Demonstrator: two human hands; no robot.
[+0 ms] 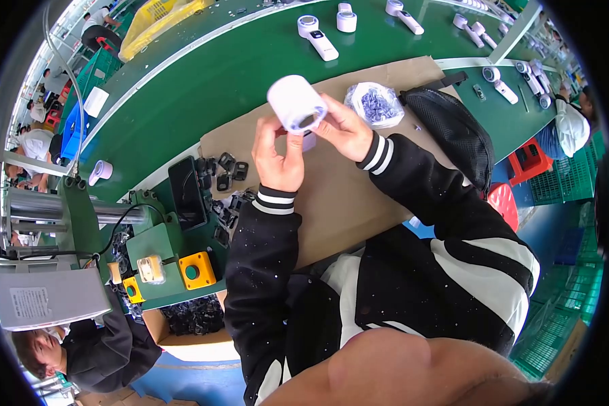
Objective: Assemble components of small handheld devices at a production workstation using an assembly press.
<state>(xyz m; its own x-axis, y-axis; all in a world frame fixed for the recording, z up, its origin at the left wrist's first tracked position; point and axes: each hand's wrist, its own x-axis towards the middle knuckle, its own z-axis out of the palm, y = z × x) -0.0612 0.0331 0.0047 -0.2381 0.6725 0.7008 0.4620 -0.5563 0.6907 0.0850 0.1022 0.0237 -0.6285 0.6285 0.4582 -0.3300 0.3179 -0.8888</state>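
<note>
Both my hands hold a white cylindrical plastic housing [295, 99], tilted, above a brown cardboard sheet [345, 203]. My left hand [277, 161] has its fingers closed on the lower left side of the housing. On the right side, my right hand [348, 130] grips its lower rim, where a dark opening shows. A small whitish part [308, 141] sits just below the housing; whether it is joined to it is hard to tell. Right of my right hand lies an open clear plastic bag [375, 105] of small bluish-grey pieces.
Several white handheld devices [318, 39] lie along the green bench [210, 101]. A black mesh bag [450, 128] rests at the right. Left are a black phone [187, 193], small black square parts [231, 169] and a green press [159, 237] with yellow button boxes [196, 271]. A person [95, 352] is at lower left.
</note>
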